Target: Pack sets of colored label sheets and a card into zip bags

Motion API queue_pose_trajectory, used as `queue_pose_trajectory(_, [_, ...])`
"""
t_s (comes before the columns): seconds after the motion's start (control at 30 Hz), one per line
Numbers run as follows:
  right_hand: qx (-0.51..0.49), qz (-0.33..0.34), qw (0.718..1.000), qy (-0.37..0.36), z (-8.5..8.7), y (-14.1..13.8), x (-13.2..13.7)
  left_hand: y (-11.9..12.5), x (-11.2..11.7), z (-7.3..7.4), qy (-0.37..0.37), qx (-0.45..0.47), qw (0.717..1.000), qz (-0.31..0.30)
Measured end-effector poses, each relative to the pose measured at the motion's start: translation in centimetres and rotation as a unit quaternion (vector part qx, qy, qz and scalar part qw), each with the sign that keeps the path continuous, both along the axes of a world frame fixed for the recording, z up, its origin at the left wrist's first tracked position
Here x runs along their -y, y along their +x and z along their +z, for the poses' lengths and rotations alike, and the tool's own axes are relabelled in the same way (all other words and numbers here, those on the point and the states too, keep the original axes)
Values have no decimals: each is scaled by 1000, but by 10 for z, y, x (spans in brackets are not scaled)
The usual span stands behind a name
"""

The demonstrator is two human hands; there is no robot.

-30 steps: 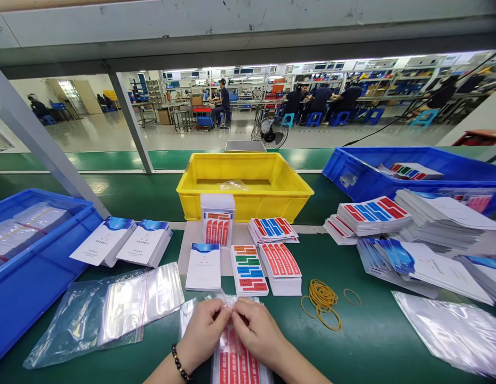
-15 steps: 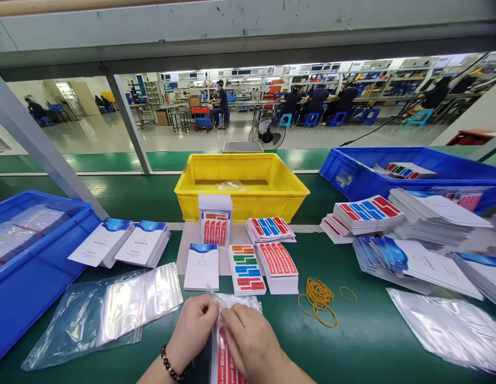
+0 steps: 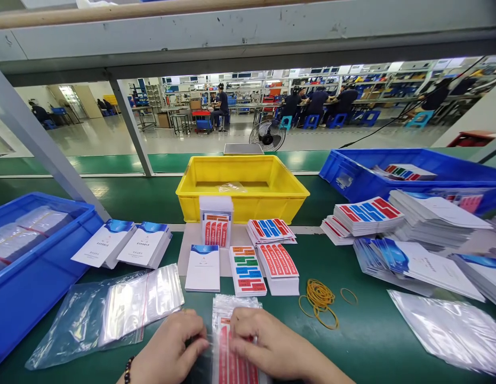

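Observation:
A clear zip bag (image 3: 237, 305) with a red-and-white label sheet (image 3: 236, 368) showing through it lies at the front of the table. My left hand (image 3: 178, 341) is beside its left edge, finger and thumb pinched on clear film. Over the right part of the bag, my right hand (image 3: 268, 341) has its fingers curled and pinched on the plastic; its fingertips are partly hidden. Just beyond stand stacks of white-and-blue booklets (image 3: 202, 269), multicoloured label sheets (image 3: 248, 271) and red label sheets (image 3: 278, 261).
A yellow bin (image 3: 242, 205) stands behind the stacks, with blue bins (image 3: 44, 272) at left and right. Flat clear bags (image 3: 140, 304) lie left, more bags (image 3: 444, 330) lie right. Rubber bands (image 3: 319, 298) sit right of my hands. More booklets (image 3: 424, 261) are piled at right.
My hands have moved apart from the bag's top end. The left hand has shifted left and down, the right hand slightly right; more of the bag and its label sheet now shows.

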State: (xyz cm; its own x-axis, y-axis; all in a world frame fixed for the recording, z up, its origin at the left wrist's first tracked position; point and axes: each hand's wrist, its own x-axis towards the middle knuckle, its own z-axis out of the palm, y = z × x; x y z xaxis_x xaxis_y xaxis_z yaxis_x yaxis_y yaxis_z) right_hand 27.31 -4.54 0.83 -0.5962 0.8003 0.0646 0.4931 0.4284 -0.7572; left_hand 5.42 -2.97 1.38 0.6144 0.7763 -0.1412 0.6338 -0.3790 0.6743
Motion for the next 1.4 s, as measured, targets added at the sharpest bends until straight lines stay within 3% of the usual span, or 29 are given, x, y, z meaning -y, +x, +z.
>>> queue_pose_trajectory(0.1, [47,-52,993,96,-11,-16,-28,3,1,-12,-51,27,998,19])
queue_pose_trajectory(0.2, [159,-96,967,173,-27,-39,-57,11,1,-26,-98,68,992,40])
queue_pose_trajectory(0.3, [228,-99,948,201,-39,-57,-74,17,1,-39,-144,111,980,76])
queue_pose_trajectory(0.43, [242,-71,946,204,-43,-60,-77,17,0,-51,-219,190,950,115])
queue_pose_trajectory(0.63, [232,-80,943,227,-35,-47,-69,14,-6,-61,-316,316,873,198])
queue_pose_trajectory(0.8, [261,-71,933,237,-41,-56,-76,13,-6,-64,-333,325,871,155])
queue_pose_trajectory(0.87, [262,-55,933,240,-43,-59,-80,11,-5,-66,-337,332,866,165])
queue_pose_trajectory(0.93, [258,-48,933,247,-39,-57,-80,10,-6,-67,-354,360,841,193])
queue_pose_trajectory(1.03, [241,-44,932,266,-23,-49,-64,8,-11,-67,-419,423,766,242])
queue_pose_trajectory(1.1, [212,-8,937,276,-10,-42,-46,7,-13,-67,-468,444,720,257])
queue_pose_trajectory(1.2, [165,59,954,242,6,-27,-35,5,-14,-64,-499,467,680,266])
queue_pose_trajectory(1.27, [176,17,965,193,10,-13,-47,4,-11,-60,-498,492,662,268])
queue_pose_trajectory(1.3, [212,-51,963,161,10,-5,-59,5,-8,-58,-499,502,656,262])
queue_pose_trajectory(1.4, [264,-140,946,128,3,16,-102,8,0,-49,-526,507,654,196])
